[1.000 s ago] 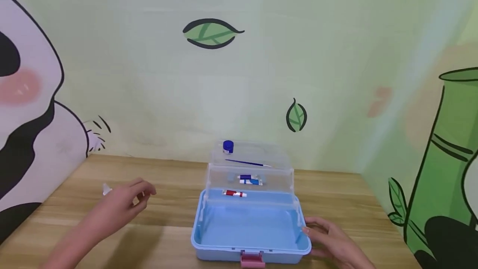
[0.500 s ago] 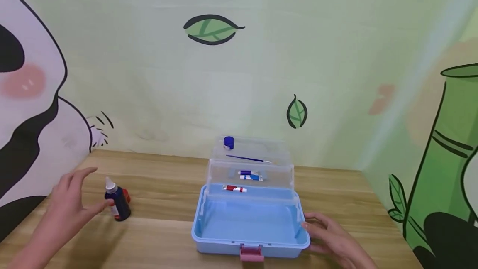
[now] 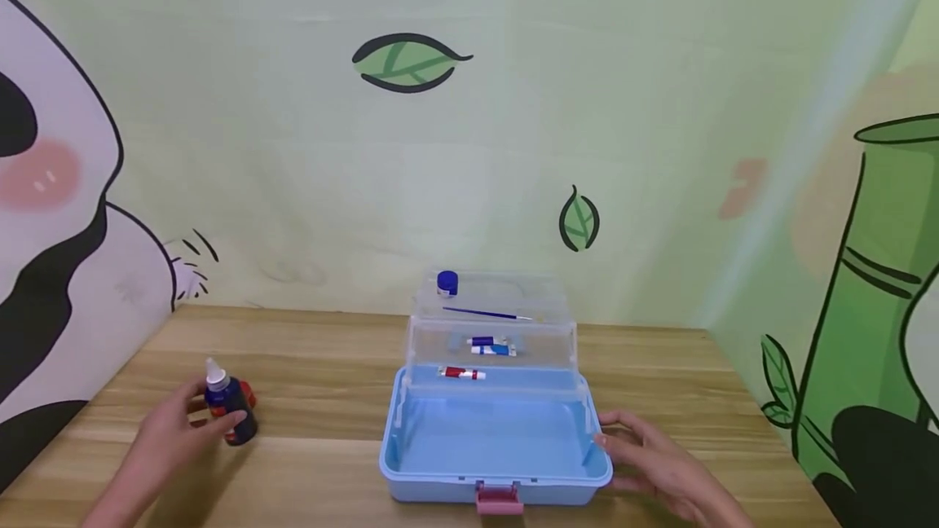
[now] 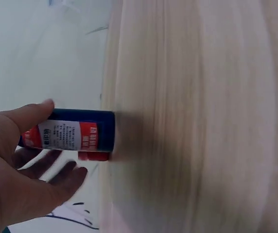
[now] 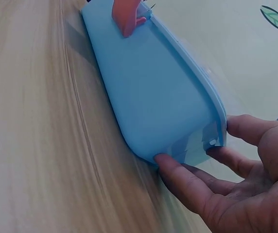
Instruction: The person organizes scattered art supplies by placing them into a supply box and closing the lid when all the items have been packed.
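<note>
On the left of the table stands a dark blue bottle (image 3: pixel 233 418) with a white pointed nozzle and a red-and-white label (image 4: pixel 63 136). My left hand (image 3: pixel 165 438) is around it, thumb across its near side and fingers on the far side. A small red object (image 3: pixel 249 392) shows partly behind the bottle. In the centre, a light blue plastic storage box (image 3: pixel 484 479) stands with its clear lid and trays folded back. My right hand (image 3: pixel 653 463) holds the box's right end, the thumb at the rim (image 5: pixel 214 104) and fingertips against the outer wall.
The clear upper parts bear a blue-lidded jar (image 3: pixel 447 283), a paintbrush (image 3: pixel 484 314), two blue paint tubes (image 3: pixel 493 350) and a red tube (image 3: pixel 462 373). A pink latch (image 3: pixel 499 499) hangs at the box's front. A painted wall (image 3: pixel 455 169) stands behind the table.
My left hand has moved left, opened wide beside the bottle, then come in around it. The bottle, hidden behind the hand at first, now shows. My right hand stays at the box.
</note>
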Available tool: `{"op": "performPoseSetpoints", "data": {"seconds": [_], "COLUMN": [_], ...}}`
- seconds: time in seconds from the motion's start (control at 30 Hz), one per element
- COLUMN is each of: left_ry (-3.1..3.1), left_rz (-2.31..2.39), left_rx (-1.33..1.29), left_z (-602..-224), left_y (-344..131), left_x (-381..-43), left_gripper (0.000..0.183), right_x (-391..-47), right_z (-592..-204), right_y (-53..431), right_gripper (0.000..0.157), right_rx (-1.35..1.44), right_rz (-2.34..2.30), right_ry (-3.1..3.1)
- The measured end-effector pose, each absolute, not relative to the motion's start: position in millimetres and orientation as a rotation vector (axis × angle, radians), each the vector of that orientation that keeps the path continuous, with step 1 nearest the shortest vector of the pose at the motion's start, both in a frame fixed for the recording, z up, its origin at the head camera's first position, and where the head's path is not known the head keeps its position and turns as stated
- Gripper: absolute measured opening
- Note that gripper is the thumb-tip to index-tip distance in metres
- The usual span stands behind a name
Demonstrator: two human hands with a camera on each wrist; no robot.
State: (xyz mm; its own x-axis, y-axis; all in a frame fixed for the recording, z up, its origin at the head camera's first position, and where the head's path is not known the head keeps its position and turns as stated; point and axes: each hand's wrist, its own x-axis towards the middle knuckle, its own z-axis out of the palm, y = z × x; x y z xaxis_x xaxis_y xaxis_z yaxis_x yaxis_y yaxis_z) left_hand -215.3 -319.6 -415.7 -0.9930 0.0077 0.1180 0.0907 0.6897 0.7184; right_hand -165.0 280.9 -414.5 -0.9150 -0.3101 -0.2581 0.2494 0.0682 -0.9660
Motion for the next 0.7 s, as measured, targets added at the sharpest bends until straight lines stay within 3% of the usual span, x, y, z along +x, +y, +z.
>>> {"op": "performPoseSetpoints", "data": {"seconds": [0.23,0.7], "left_ry": [-2.743,-2.739], "left_rz": [-1.186,-1.188], "left_rx": [-0.106,-0.089], "left_z": [-422,-418], "left_y": [-316,-306], "left_x": [-214,-213], "left_gripper": [0.062,0.067], "right_x": [-164,-166], "right_z": [-417,-414], "right_y": [281,281], "right_gripper": [0.045,0.041], "right_rx": [-0.058,-0.119], "right_rz": [-1.907,-1.929], "right_ry": [1.949,1.927]}}
